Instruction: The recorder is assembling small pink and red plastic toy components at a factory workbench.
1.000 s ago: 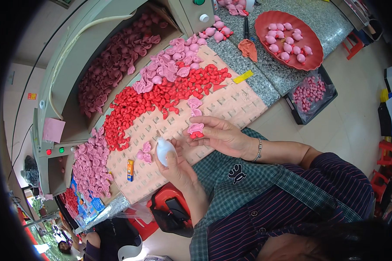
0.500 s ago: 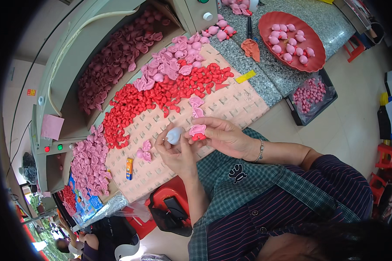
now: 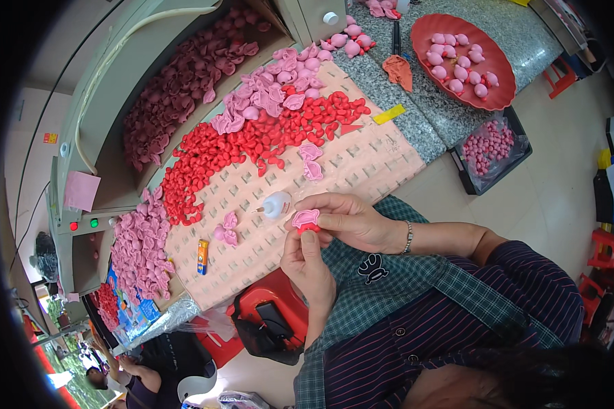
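Observation:
Between both hands is a small moulded piece (image 3: 305,217), pink and hollow-looking on top with a red part below. My right hand (image 3: 355,219) pinches it from the right between thumb and fingers. From below, my left hand (image 3: 308,266) grips the red part, thumb on top and fingers mostly hidden. Just beyond my hands, a small white squeeze bottle (image 3: 277,205) with a thin tip lies on the peach mat (image 3: 252,259). Two pink shell-like pieces (image 3: 311,162) lie farther off, and a pink ball with two pink flaps (image 3: 228,232) rests to the left.
Red pieces (image 3: 252,146) and pink shells (image 3: 140,245) are heaped along the mat's far side, beside a grey machine (image 3: 109,102) filled with pink parts. An orange-blue tube (image 3: 202,257) lies left. At right stand a red dish (image 3: 423,34) and a black crate (image 3: 488,180).
My left hand has let go of the squeeze bottle, which now lies on the mat. It has moved right and down to grip the pink and red piece together with my right hand.

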{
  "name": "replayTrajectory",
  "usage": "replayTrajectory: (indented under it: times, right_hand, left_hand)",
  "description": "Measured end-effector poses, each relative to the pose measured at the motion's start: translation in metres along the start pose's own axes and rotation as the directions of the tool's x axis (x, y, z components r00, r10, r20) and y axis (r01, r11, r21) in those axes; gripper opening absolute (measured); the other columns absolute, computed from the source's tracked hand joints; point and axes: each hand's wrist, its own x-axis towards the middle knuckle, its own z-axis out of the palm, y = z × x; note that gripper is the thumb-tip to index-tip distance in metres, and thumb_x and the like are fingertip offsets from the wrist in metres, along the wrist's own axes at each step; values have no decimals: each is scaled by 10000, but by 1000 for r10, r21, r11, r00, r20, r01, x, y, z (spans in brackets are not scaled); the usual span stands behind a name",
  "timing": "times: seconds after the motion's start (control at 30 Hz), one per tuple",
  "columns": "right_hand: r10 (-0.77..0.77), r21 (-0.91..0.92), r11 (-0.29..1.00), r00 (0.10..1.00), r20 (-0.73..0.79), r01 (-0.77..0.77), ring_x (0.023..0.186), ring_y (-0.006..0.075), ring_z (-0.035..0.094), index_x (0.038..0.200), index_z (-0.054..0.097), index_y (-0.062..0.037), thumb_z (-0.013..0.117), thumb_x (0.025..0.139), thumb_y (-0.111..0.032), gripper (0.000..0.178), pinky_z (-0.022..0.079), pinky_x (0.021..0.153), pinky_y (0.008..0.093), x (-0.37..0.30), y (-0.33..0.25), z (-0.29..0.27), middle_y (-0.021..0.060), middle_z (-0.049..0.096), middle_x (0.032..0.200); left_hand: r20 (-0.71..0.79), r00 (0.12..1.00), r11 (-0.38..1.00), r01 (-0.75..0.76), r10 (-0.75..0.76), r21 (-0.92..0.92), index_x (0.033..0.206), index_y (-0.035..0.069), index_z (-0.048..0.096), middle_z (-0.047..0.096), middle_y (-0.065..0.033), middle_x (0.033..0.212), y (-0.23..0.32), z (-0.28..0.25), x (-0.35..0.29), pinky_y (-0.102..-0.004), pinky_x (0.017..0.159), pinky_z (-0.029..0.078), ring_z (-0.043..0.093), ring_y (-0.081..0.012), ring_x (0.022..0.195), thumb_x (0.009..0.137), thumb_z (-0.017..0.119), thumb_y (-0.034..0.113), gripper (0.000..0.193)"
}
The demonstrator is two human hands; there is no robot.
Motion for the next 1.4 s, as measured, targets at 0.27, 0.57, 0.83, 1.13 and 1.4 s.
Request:
replayTrajectory:
  times: [0.27, 0.57, 0.83, 1.13, 1.4]
  right_hand:
    - [-21, -24, 1000, 998, -54, 20, 810, 70, 523, 1357, 551, -32, 534, 1017, -115, 350, 456, 718, 234, -3, 5, 3, 96, 656, 1189]
    - [-21, -21, 1000, 996, -92, 19, 776, 62, 491, 1350, 567, -24, 545, 1009, -101, 350, 451, 709, 217, -2, 7, 5, 59, 644, 1131]
    - [-23, -12, 1000, 994, -111, 22, 772, 63, 500, 1348, 564, -13, 553, 1005, -101, 354, 462, 702, 221, -2, 7, 6, 55, 641, 1103]
    - [9, -6, 1000, 998, -63, -9, 795, 70, 515, 1344, 570, -29, 551, 1006, -99, 346, 470, 714, 229, -2, 5, 2, 50, 635, 1080]
    - [-59, -60, 997, 993, -102, 53, 1088, 212, 620, 1396, 483, -23, 531, 1017, -160, 406, 494, 921, 351, 3, -6, -2, 171, 630, 1235]
  left_hand:
    - [-7, 1000, 999, 23, -24, -37, 1004, -2, 640, 605, -19, 774, 4, 3, -2, -217, 668, 388, 519, -73, 717, 1011, 577, 253, 263]
    - [-31, 999, 998, 34, -36, -62, 967, -5, 631, 628, -40, 785, 3, 2, -1, -218, 671, 415, 531, -81, 717, 1021, 547, 202, 230]
    - [-28, 999, 996, 39, -41, -74, 963, -7, 635, 634, -45, 785, 2, 2, 0, -220, 671, 416, 533, -84, 712, 1017, 550, 197, 227]
    - [-10, 999, 993, 36, -38, -111, 1029, -11, 639, 631, -40, 803, 2, -1, -2, -215, 681, 398, 526, -79, 717, 1024, 545, 214, 244]
    - [-242, 959, 939, -60, 149, 339, 1041, -40, 635, 658, -69, 868, -1, -50, 6, -237, 693, 469, 560, -94, 772, 999, 576, 139, 193]
